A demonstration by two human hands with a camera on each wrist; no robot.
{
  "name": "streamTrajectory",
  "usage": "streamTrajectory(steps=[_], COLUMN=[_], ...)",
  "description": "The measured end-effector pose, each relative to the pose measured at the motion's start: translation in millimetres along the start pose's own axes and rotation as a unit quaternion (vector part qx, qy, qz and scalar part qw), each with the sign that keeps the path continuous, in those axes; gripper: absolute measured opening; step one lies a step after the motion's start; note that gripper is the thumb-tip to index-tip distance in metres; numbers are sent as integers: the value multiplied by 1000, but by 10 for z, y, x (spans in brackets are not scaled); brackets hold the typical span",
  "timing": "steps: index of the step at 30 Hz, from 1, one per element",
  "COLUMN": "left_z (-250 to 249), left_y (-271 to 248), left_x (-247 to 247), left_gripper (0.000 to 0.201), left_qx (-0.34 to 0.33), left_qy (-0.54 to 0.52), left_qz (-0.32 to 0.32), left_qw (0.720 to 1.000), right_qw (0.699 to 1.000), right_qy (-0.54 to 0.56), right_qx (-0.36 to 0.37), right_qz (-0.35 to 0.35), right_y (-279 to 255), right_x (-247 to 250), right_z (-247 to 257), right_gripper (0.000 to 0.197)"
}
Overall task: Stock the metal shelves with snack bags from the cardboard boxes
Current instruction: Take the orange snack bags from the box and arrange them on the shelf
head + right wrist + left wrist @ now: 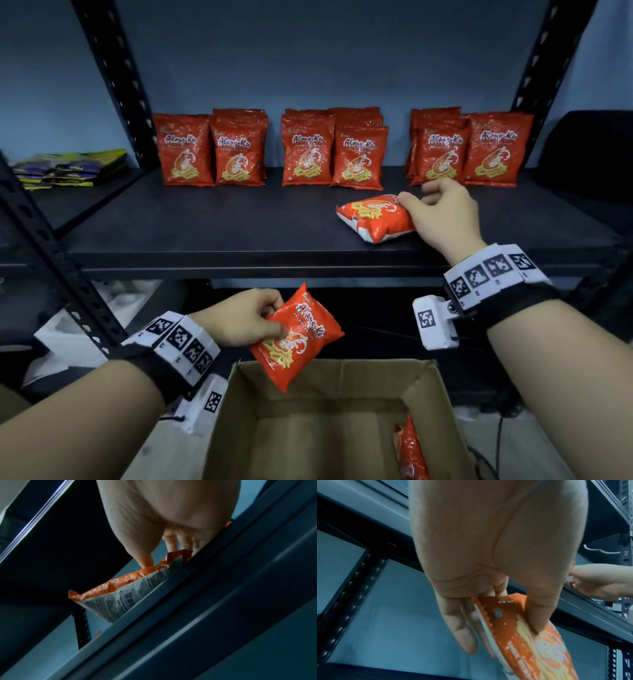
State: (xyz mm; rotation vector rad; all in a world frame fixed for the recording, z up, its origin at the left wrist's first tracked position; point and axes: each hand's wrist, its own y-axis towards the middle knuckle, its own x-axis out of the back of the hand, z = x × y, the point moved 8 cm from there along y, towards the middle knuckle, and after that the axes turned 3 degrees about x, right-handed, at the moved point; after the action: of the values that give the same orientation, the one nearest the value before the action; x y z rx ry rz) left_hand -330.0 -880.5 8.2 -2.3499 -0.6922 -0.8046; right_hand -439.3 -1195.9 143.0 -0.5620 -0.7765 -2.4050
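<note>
Several red prawn-cracker snack bags point(301, 150) stand upright in a row at the back of the black metal shelf point(205, 226). My right hand point(442, 212) grips another red bag point(376, 219) that lies on its side on the shelf, right of centre; the right wrist view shows its white printed back point(120, 599) at the shelf edge. Below the shelf, my left hand point(246, 322) pinches a red bag point(298, 339) by its corner, thumb on the front, above the open cardboard box point(329, 383). The same bag point(518, 635) fills the left wrist view. One more red bag point(411, 448) leans inside the box.
Black perforated uprights point(113, 78) frame the shelf at left and right. A flat stack of yellow and purple packets point(68, 168) lies on the neighbouring shelf at far left. White foam pieces point(78, 325) sit low on the left. A dark bulky object point(589, 150) stands at the right.
</note>
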Motion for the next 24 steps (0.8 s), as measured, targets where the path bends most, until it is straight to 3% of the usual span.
streamTrajectory(steps=[3, 7, 10, 12, 17, 21, 24], left_z=[-23, -72, -80, -80, -154, -322, -468], left_y=[17, 17, 2, -18, -98, -211, -319], left_x=[-9, -27, -38, -42, -11, 53, 134], left_gripper=[28, 27, 27, 27, 26, 25, 23], left_qx=[-4, -10, -13, -16, -37, -74, -112], left_qy=[3, 1, 4, 9, -13, -44, -59], left_qz=[1, 9, 14, 14, 10, -2, -4], left_qw=[1000, 1000, 1000, 1000, 999, 996, 992], right_qw=[990, 964, 943, 930, 923, 937, 947], right_qy=[-96, -143, -189, -239, -284, -266, -207], right_qx=[107, 206, 207, 197, 173, 156, 228], right_qz=[-6, 93, 178, 199, 194, 163, 89], right_y=[-68, -159, -216, -240, -224, -208, -303], right_x=[-11, -301, -542, -645, -656, -588, -442], right_z=[263, 548, 570, 521, 504, 499, 688], right_gripper=[53, 52, 55, 57, 61, 71, 67])
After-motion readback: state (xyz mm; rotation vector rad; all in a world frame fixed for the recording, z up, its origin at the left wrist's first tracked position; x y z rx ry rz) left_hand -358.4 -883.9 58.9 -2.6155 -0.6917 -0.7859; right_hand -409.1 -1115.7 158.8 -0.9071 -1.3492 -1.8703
